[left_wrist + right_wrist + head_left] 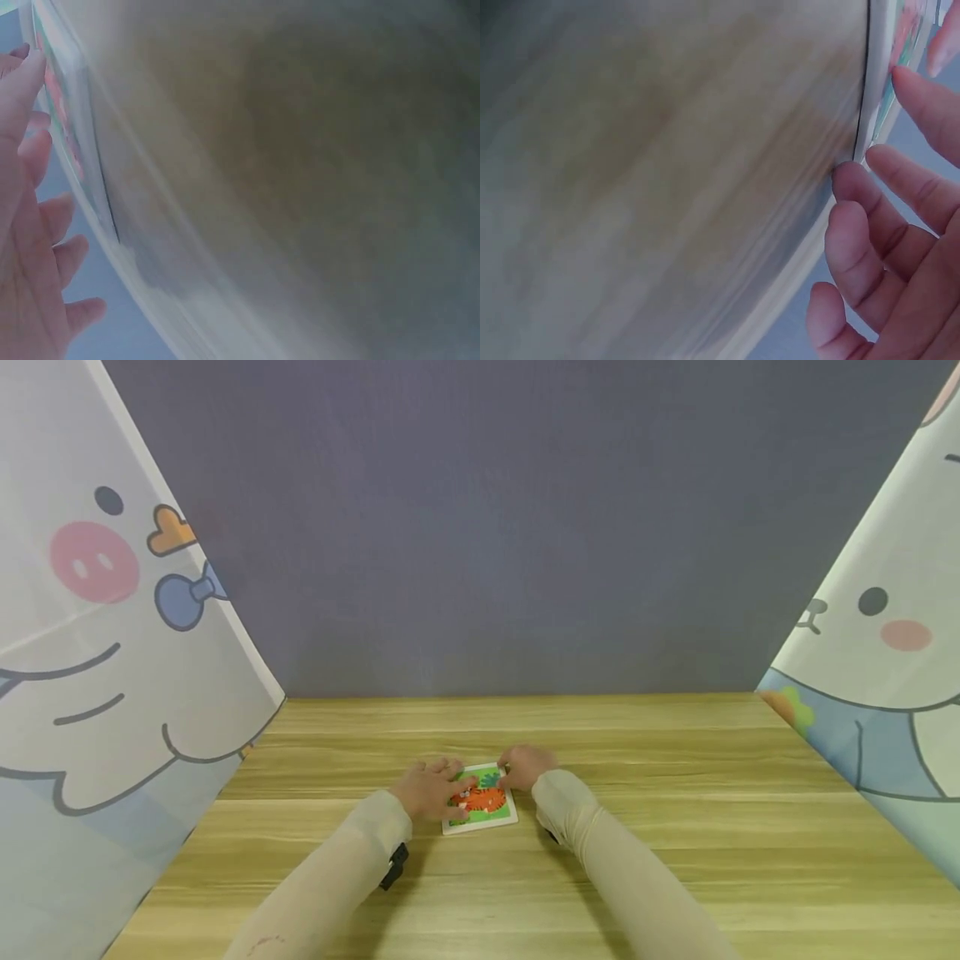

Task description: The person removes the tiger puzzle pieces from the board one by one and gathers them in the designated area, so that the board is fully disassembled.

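Note:
A small square picture board with a white rim lies flat on the wooden table. Its face shows an orange striped animal and a blue-green plant on green. My left hand lies over its left side with the fingers spread. At the upper right corner is my right hand, its fingers bent and the tips at the rim. In the right wrist view, fingertips meet the board's edge, and another finger lies over the picture. The left wrist view shows the board edge-on beside the left hand.
The wood-grain table reaches back to a plain dark grey wall. Cartoon-printed panels stand along the left and right sides. A black device is strapped at the left wrist.

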### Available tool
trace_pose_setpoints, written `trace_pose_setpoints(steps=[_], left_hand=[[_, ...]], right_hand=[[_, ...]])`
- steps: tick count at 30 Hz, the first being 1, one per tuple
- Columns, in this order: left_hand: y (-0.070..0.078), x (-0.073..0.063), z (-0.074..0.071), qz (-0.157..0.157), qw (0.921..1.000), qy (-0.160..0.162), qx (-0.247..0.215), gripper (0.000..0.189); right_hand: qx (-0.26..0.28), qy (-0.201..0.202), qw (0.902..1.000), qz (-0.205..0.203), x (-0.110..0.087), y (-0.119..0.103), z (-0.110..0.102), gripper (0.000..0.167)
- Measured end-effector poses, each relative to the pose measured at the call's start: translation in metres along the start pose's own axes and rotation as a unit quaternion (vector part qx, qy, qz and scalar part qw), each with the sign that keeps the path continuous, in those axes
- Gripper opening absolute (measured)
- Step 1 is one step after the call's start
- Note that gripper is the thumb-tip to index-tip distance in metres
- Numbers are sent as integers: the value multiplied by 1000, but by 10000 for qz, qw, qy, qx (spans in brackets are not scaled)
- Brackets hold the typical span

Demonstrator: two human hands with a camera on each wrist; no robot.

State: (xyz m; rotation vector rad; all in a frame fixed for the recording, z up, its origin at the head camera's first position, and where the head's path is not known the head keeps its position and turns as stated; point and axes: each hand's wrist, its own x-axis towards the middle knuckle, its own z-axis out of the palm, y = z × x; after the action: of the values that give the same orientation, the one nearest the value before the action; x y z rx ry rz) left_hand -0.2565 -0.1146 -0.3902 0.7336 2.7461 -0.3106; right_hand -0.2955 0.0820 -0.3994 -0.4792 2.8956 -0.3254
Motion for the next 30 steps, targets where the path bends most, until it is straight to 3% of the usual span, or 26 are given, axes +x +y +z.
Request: trace_pose_setpoints(steps=[8,21,25,30], left_hand=[[1,3,3,0,9995,-109,-297,69],[14,-7,3,306,9995,15,-16,72],[17,-9,4,307,9992,52,234,72],[20,-11,5,292,9994,-7,189,72]], right_hand=[[141,-174,9997,42,-1,-2,-3,39],[627,-317,9975,45,-8,4,-3,37],[677,-323,9972,34,-14,1,-3,36],[848,-333,9958,108,-17,1,-1,37]])
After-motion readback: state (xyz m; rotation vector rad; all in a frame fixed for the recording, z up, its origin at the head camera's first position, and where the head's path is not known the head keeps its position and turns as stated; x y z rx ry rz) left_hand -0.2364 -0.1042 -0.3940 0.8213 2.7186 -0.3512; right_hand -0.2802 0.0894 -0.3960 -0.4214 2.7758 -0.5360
